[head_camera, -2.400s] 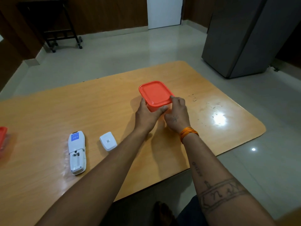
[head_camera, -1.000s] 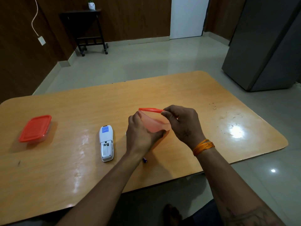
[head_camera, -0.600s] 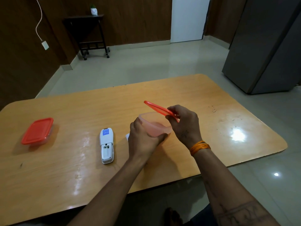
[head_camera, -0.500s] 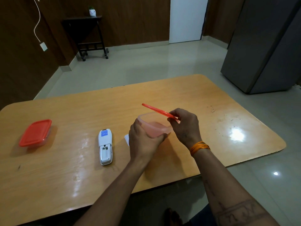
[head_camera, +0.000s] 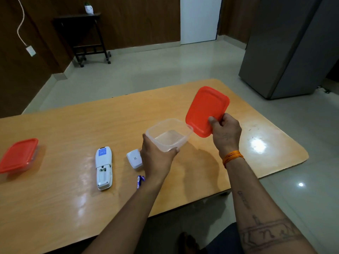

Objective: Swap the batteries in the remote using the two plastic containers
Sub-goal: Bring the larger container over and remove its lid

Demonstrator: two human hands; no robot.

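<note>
Head view: left hand (head_camera: 156,158) grips the open clear container (head_camera: 169,134); right hand (head_camera: 226,133) pinches its red lid (head_camera: 206,109). The remote (head_camera: 103,169) lies back-up, long axis running from the table's (head_camera: 55,208) near edge to its far edge.

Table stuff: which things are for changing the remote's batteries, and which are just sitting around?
For the job:
- remote, back open
- its white cover
- batteries on the table
- clear container in the left hand
- red lid in the right hand
- closed container

Just around:
- black stand
- small pot
- grey cabinet
</note>
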